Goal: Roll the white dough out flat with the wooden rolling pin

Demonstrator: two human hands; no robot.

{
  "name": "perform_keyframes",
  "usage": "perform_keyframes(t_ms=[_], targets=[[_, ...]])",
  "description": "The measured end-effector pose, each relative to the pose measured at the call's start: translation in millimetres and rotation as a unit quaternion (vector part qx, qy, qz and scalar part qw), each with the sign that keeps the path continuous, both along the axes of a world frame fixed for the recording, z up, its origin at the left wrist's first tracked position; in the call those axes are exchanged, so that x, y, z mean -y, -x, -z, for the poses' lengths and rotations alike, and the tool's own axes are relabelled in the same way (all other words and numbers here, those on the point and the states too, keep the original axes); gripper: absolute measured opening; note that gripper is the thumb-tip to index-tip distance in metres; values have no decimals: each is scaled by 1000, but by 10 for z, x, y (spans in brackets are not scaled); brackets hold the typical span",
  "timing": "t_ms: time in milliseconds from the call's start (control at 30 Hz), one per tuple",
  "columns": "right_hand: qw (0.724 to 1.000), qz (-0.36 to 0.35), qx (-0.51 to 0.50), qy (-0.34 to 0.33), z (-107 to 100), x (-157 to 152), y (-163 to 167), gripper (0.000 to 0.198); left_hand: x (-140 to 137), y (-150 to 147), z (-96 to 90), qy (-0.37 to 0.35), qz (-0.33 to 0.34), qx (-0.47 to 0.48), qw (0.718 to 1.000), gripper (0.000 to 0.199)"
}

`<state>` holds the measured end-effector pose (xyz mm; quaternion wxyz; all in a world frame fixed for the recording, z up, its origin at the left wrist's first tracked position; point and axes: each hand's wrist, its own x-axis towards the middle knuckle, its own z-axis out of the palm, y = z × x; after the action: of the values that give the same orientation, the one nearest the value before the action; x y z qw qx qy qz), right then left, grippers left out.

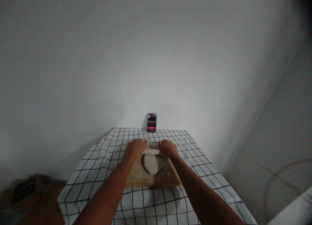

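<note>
Both hands are on a pale rolling pin (151, 151) that lies crosswise over the far part of a floured wooden board (156, 181). My left hand (136, 145) is closed over the pin's left end, and my right hand (168, 147) over its right end. On the near side of the pin, a flat, roughly rounded sheet of white dough (151, 164) rests on the board, its near edge slightly ragged. Whether the dough reaches under the pin is hard to make out.
The board sits on a table with a white, black-checked cloth (143, 207). A phone-like upright object with a blurred dark face (151, 122) leans at the wall behind. At the lower left, a dark, box-like thing (25, 191) stands below table height. Walls rise behind and at the right.
</note>
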<state>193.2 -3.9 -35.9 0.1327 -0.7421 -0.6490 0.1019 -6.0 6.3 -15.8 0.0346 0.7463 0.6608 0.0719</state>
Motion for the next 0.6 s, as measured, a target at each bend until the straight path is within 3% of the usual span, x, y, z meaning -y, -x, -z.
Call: perform_keyframes(t_ms=[333, 600], targets=[[999, 7, -45, -20, 111, -269, -63, 41, -359, -10, 15, 23, -5, 33, 999, 63], [999, 6, -34, -38, 170, -435, -74, 43, -460, -4, 42, 11, -4, 25, 1000, 64]])
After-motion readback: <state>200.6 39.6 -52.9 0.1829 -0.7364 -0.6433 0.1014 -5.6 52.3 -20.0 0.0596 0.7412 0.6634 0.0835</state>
